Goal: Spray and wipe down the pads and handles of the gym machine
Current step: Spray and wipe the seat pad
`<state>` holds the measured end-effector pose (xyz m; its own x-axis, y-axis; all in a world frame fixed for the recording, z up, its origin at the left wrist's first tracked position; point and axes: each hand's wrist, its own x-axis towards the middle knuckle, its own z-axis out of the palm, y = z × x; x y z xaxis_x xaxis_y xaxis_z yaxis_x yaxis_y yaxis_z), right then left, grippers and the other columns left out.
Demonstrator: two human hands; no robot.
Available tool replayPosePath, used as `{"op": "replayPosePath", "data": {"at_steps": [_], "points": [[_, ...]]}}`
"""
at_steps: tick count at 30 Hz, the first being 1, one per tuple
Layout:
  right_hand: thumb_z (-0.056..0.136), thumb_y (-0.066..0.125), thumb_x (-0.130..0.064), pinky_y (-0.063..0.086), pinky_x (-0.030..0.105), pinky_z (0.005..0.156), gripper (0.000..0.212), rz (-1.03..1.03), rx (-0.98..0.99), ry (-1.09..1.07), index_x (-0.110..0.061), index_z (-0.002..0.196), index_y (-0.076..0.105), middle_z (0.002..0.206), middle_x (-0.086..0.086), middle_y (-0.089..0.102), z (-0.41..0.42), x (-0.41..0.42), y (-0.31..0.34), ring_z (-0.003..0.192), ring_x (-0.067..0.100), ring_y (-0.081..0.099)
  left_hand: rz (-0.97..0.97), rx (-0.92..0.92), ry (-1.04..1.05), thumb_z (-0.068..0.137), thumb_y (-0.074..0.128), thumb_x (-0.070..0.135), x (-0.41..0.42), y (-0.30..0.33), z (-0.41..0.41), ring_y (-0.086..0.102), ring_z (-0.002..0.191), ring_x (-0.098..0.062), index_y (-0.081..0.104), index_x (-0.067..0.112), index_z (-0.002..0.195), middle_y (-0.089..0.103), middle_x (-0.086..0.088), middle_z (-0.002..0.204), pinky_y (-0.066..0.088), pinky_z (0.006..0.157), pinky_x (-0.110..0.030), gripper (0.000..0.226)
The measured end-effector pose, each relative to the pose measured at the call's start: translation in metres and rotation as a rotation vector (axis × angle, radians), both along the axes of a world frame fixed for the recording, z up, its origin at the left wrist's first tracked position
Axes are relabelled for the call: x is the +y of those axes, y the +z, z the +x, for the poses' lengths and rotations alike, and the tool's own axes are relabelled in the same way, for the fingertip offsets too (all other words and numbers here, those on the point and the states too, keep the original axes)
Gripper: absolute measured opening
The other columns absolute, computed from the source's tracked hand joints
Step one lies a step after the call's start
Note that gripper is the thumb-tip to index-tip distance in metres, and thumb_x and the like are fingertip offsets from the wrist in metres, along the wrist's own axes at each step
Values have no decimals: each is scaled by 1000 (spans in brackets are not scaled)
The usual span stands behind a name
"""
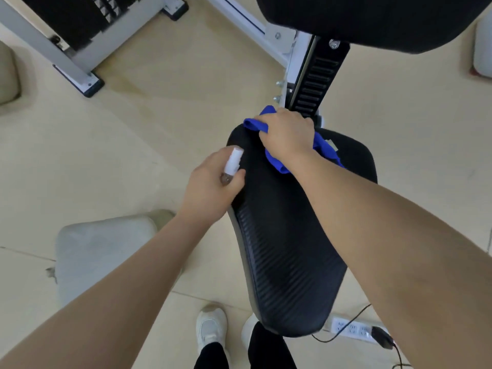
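Note:
A black ribbed seat pad (290, 249) of the gym machine fills the middle of the view. My right hand (286, 135) grips a crumpled blue cloth (326, 149) and presses it on the far end of the pad. At the pad's left edge my left hand (210, 187) holds a small spray bottle (232, 163) with a white cap, its top pointing away from me. A second black pad (372, 20) hangs above at the top right, on a slotted black post (314, 83).
White machine frame legs (77, 73) and a weight stack stand at the top left. A grey cushion (103, 251) lies on the floor at the left. A white power strip (351, 328) with a black cable lies under the pad's near end. My feet (211, 331) stand below.

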<state>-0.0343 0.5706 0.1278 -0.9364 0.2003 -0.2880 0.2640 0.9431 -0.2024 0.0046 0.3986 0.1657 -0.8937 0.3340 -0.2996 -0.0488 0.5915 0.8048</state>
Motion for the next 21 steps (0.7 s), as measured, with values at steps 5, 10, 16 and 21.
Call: {"op": "replayPosePath", "data": {"at_steps": [5, 10, 16, 21], "points": [[90, 44, -25, 39, 39, 77, 18, 101, -77, -282, -21, 95, 61, 98, 10, 59, 36, 69, 3, 90, 35, 56, -127, 87, -159, 87, 52, 16, 10, 2, 1, 50, 77, -17, 54, 24, 111, 55, 4, 89, 42, 71, -29, 26], [86, 43, -21, 40, 35, 69, 14, -20, -152, -667, -18, 81, 56, 86, 8, 55, 87, 117, 9, 84, 36, 56, -207, 94, -126, 91, 48, 20, 12, 1, 1, 50, 76, -21, 50, 23, 119, 52, 3, 87, 38, 67, -30, 29], [86, 45, -25, 41, 34, 74, 28, -26, -28, -331, -27, 107, 64, 105, 9, 63, 61, 56, 12, 100, 36, 57, -161, 101, -120, 91, 50, 19, 10, -1, 5, 58, 86, -23, 43, 28, 132, 61, 0, 107, 46, 81, -35, 43], [90, 45, -35, 41, 37, 77, 40, -127, 6, 125, -45, 128, 50, 106, 3, 57, 63, -25, 26, 100, 28, 56, -81, 126, -22, 91, 50, 15, -1, -3, 13, 45, 83, -1, 48, 18, 127, 51, 2, 116, 33, 71, -11, 36]]}}
